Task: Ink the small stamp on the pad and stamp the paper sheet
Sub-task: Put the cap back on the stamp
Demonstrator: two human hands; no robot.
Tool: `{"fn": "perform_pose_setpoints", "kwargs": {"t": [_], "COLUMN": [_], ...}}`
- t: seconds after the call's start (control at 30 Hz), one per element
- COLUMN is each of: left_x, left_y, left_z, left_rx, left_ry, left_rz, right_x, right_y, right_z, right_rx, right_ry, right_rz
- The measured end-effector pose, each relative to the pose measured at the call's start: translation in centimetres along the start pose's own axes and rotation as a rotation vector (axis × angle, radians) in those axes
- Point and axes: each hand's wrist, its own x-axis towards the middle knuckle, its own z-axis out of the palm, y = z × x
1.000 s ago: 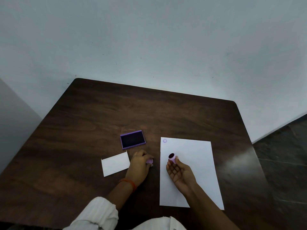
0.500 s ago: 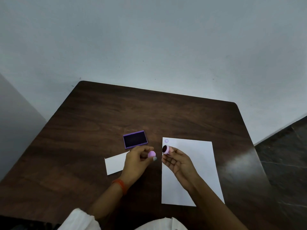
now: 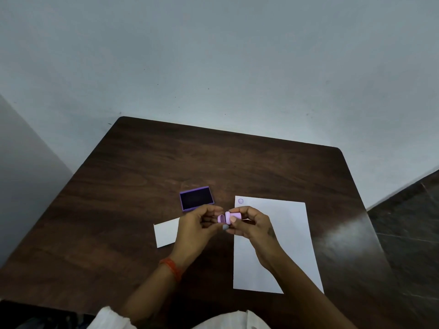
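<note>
My right hand [image 3: 251,227] grips the small pink stamp [image 3: 234,216], held sideways above the table. My left hand [image 3: 198,224] pinches its pink cap [image 3: 221,219] right at the stamp's end; the two parts touch or nearly touch. Behind my left hand lies the purple ink pad [image 3: 196,198], open, with its dark pad showing. The white paper sheet [image 3: 282,243] lies to the right under my right hand and carries one small purple stamp mark [image 3: 240,200] at its far left corner.
A small white card [image 3: 165,233] lies on the dark wooden table [image 3: 133,186], partly under my left hand. A pale wall runs close behind the table's far edge. Dark floor shows to the right of the table.
Both hands have come together above the table. The stamp has turned sideways, and the cap in my left hand now meets its end.
</note>
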Motion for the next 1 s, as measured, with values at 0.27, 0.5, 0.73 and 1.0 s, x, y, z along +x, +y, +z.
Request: {"fn": "perform_pose_setpoints", "kwargs": {"t": [0.27,0.5,0.73,1.0], "left_x": [-0.30,-0.65,-0.83,-0.87], "left_y": [0.13,0.08,0.26,-0.05], "left_z": [-0.43,-0.44,-0.83,-0.63], "left_rx": [-0.031,-0.053,-0.066,-0.091], "left_ry": [-0.016,-0.022,-0.046,-0.046], "left_rz": [0.006,-0.036,-0.023,-0.066], "right_x": [-0.24,-0.62,-0.47,-0.46], "right_y": [0.32,-0.05,-0.17,-0.05], "right_z": [-0.18,-0.32,-0.17,-0.17], "right_rx": [-0.147,-0.119,-0.055,0.013], "right_ry": [-0.025,-0.122,-0.151,-0.157], "right_rz": [-0.078,-0.101,0.007,0.052]}}
